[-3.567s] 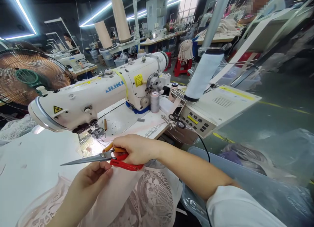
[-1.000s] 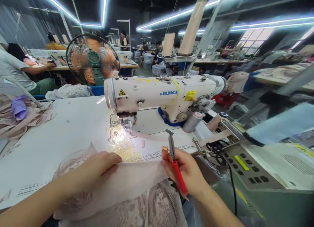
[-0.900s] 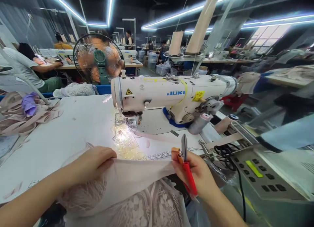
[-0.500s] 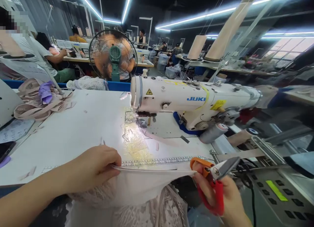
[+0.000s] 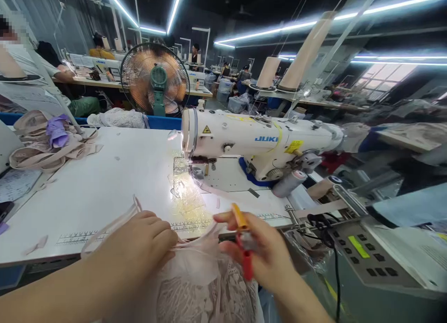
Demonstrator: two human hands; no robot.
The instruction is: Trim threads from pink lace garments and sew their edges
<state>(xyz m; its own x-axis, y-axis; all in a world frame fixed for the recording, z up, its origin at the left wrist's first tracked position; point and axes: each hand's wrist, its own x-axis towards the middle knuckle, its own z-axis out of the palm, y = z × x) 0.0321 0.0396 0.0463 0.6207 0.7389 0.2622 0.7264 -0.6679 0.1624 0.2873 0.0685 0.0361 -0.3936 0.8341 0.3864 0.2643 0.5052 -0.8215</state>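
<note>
My left hand (image 5: 139,246) is closed on the upper edge of a pale pink lace garment (image 5: 206,285) at the near edge of the white sewing table (image 5: 104,183). My right hand (image 5: 260,253) grips red and orange thread snips (image 5: 244,248), blurred by motion, just right of the gathered fabric. Both hands sit close together over the garment. Beyond them stands the white JUKI sewing machine (image 5: 258,139), its lit needle area (image 5: 193,171) above a shiny clear sheet on the table.
A control box (image 5: 366,257) with buttons sits at the right, black scissors (image 5: 319,220) beside it. Thread spools (image 5: 289,183) lie by the machine. Pink fabric pieces (image 5: 45,143) pile at the far left. An orange fan (image 5: 155,78) stands behind. Other people work at far tables.
My hands have come together, bunching the garment edge that was stretched flat between them. The snips swung from pointing right to blurred in front of my right palm.
</note>
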